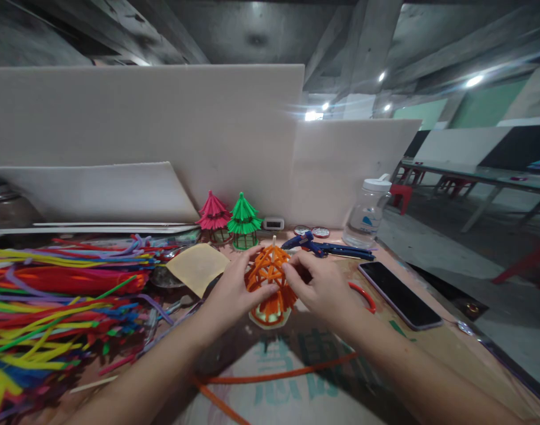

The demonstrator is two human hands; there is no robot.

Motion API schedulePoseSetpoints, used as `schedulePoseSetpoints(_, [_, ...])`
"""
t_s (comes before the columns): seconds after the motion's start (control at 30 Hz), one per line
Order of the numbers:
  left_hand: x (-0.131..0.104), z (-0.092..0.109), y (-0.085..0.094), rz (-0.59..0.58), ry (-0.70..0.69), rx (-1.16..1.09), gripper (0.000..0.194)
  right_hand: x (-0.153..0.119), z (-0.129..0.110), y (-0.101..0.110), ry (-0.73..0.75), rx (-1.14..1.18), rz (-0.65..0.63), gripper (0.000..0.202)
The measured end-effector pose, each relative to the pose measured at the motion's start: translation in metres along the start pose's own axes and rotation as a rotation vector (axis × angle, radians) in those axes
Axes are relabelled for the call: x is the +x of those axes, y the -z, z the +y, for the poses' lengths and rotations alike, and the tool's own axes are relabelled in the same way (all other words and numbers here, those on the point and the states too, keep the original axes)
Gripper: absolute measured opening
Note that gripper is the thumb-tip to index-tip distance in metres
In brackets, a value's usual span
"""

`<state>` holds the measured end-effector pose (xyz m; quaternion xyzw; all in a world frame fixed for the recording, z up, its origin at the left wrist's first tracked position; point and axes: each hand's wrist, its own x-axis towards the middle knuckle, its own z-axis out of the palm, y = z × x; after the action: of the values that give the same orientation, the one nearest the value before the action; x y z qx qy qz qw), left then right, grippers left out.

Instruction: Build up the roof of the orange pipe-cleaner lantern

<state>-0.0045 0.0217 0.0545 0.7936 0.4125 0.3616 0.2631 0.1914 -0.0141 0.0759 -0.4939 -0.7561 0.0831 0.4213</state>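
A small orange pavilion model (pixel 272 277) of pipe cleaners stands upright on a pale base in front of me, a thin stick rising from its peak. My left hand (pixel 240 284) is curled round its left side, thumb across the front of the roof. On the opposite side my right hand (pixel 319 285) grips the roof's edge between thumb and bent fingers; the fingertips are partly hidden. A long orange pipe cleaner (pixel 279 374) lies loose on the table nearer to me.
Colourful pipe cleaners (pixel 66 301) are heaped at the left. Pink (pixel 214 211) and green (pixel 243 215) pavilion models stand behind. A blue glue gun (pixel 303 239), red-handled tool (pixel 364 298), phone (pixel 400 294) and water bottle (pixel 366 215) are at the right. White boards (pixel 234 130) back the table.
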Motion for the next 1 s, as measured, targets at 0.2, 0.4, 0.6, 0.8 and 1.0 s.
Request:
schedulePoseSetpoints(0.2, [0.001, 0.001, -0.001, -0.007, 0.008, -0.029, 0.07, 0.001, -0.001, -0.001, -0.011, 0.002, 0.002, 0.022])
schedulePoseSetpoints(0.4, [0.001, -0.001, -0.002, -0.004, 0.008, -0.032, 0.071, 0.001, -0.002, 0.0, -0.026, 0.012, -0.023, 0.021])
schedulePoseSetpoints(0.6, [0.002, -0.002, 0.001, 0.01, -0.003, -0.084, 0.066, 0.004, 0.006, 0.013, -0.087, 0.09, -0.033, 0.025])
schedulePoseSetpoints(0.8, [0.004, 0.0, 0.004, 0.012, 0.04, -0.066, 0.065, 0.01, 0.013, 0.026, -0.194, 0.19, -0.311, 0.041])
schedulePoseSetpoints(1.0, [0.005, 0.001, 0.003, 0.016, 0.035, -0.03, 0.066, 0.007, 0.015, 0.017, -0.306, 0.453, -0.521, 0.036])
